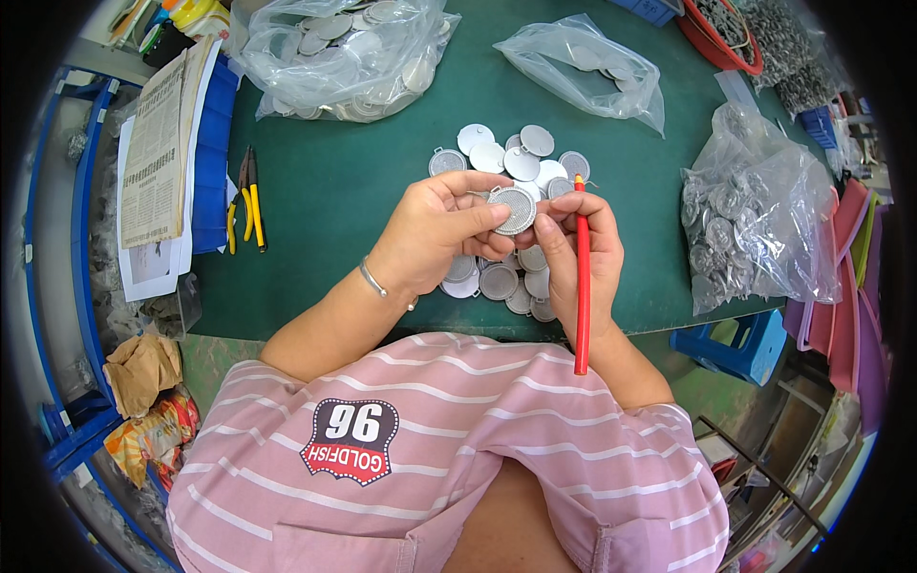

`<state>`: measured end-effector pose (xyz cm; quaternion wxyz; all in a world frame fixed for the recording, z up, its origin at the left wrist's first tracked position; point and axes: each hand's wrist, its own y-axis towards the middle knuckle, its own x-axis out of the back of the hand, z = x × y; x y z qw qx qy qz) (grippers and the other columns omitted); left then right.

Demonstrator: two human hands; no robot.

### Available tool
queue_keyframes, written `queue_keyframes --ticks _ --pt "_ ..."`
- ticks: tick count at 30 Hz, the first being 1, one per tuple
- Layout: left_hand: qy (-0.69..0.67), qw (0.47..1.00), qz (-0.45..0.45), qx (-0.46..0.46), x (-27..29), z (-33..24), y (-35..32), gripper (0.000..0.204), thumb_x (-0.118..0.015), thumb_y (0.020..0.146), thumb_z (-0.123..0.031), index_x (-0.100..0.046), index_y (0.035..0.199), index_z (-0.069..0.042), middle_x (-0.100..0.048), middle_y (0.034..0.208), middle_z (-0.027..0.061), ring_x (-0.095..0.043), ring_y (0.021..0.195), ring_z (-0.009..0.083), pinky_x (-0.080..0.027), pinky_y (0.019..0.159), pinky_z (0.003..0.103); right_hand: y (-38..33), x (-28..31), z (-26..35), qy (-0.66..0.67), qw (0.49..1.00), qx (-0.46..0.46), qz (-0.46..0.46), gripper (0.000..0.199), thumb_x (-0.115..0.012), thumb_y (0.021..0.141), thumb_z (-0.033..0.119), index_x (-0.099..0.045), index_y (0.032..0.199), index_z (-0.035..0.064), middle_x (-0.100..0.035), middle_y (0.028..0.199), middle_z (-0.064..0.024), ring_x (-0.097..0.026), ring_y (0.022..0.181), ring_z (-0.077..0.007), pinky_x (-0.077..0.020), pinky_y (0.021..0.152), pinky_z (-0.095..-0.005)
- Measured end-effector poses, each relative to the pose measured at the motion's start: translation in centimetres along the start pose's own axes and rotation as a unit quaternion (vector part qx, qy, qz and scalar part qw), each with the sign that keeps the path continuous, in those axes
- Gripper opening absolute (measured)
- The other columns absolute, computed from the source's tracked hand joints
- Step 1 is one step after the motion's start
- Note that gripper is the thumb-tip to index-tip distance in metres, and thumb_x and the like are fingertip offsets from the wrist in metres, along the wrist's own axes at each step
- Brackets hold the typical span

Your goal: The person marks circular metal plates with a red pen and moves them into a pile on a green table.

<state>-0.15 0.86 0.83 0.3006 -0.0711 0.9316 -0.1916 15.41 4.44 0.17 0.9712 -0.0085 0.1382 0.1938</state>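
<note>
Above the middle of the table, my left hand [444, 224] pinches a round grey metal disc [513, 210] with a textured face and a small loop at its edge. My right hand [587, 248] is closed around a long red pencil-like stick [583, 296] with a yellowish tip pointing away from me. Its thumb and fingertips come close to the disc's right edge; whether they touch it I cannot tell. Several similar discs lie loose around my hands, some pale and smooth like the disc [522, 163] beyond them, others textured like the disc [499, 282] nearer me.
A clear bag of discs [344, 67] lies at the far left, a smaller bag [587, 67] at the far middle. On the right rests a bag of metal pieces [750, 210]. Yellow-handled pliers [250, 205] lie beside a blue bin [218, 153]; a blue stool [735, 346] stands below the table edge.
</note>
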Motion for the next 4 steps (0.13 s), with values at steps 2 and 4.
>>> queue_keyframes --ticks 2,4 --pt "-0.013 1.000 0.011 0.013 0.11 -0.05 -0.01 0.035 -0.061 0.081 -0.006 -0.051 0.113 0.004 -0.063 0.085 0.0120 -0.062 0.061 0.0141 -0.054 0.056 0.026 -0.03 0.01 -0.02 0.000 1.000 -0.003 0.001 0.015 -0.052 0.086 -0.002 -0.044 0.099 -0.0007 -0.057 0.087 -0.0085 -0.058 0.074 -0.0115 -0.0503 0.068 -0.0234" --pt "-0.020 0.999 0.016 0.019 0.17 -0.10 0.00 0.036 -0.061 0.081 -0.006 -0.050 0.114 0.004 -0.063 0.085 0.0120 -0.062 0.060 0.0141 -0.054 0.055 0.026 0.00 0.10 -0.14 0.003 1.000 -0.006 0.003 0.015 -0.052 0.086 -0.002 -0.044 0.099 -0.0005 -0.057 0.087 -0.0087 -0.058 0.074 -0.0116 -0.0503 0.068 -0.0235"
